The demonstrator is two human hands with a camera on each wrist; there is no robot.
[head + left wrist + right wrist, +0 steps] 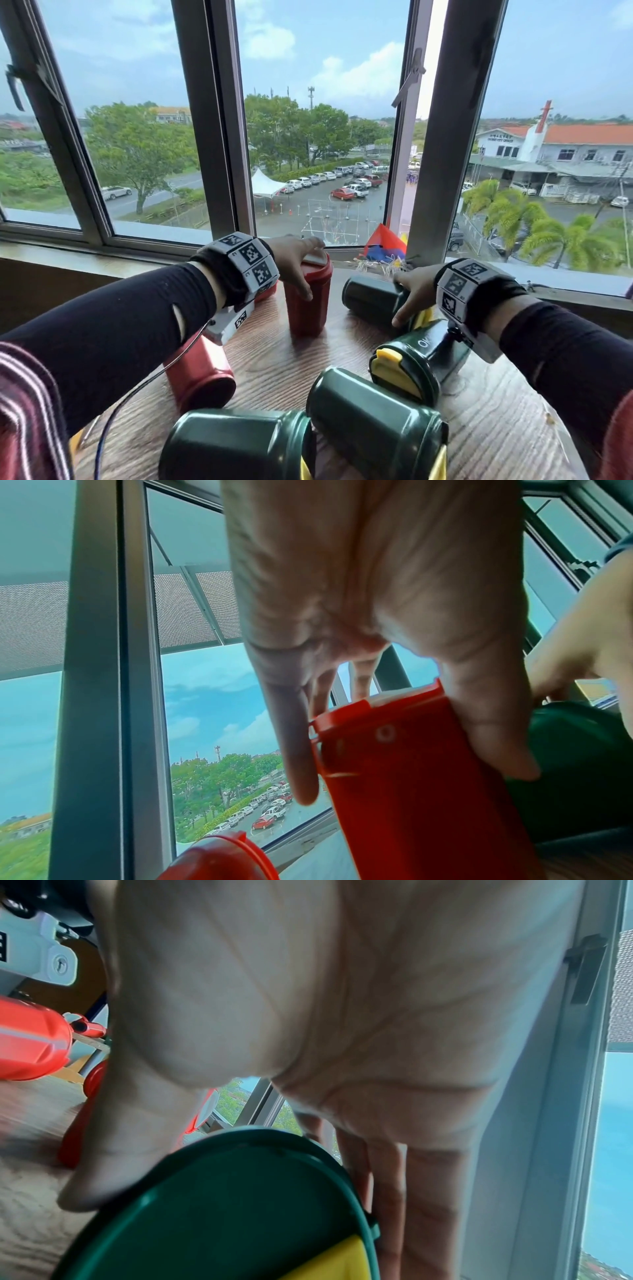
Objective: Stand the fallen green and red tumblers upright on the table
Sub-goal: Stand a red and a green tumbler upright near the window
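Observation:
A red tumbler (308, 301) stands upright at the back of the wooden table (274, 373). My left hand (301, 265) grips its lid from above, thumb (489, 737) down one side. My right hand (406, 296) holds a fallen green tumbler (370, 298) near the window sill, with its thumb (113, 1164) on the lid rim (240, 1199) and its fingers (421, 1204) behind. Three more green tumblers lie on their sides: one (411, 363) under my right wrist, two (373, 428) (233, 445) at the front. A fallen red tumbler (202, 370) lies at the left.
Another red tumbler (267, 294) is partly hidden under my left wrist. A window frame (219, 120) and its sill (85, 246) run close behind the table. A cable (137, 387) trails off the table's left edge. Bare wood shows between the tumblers.

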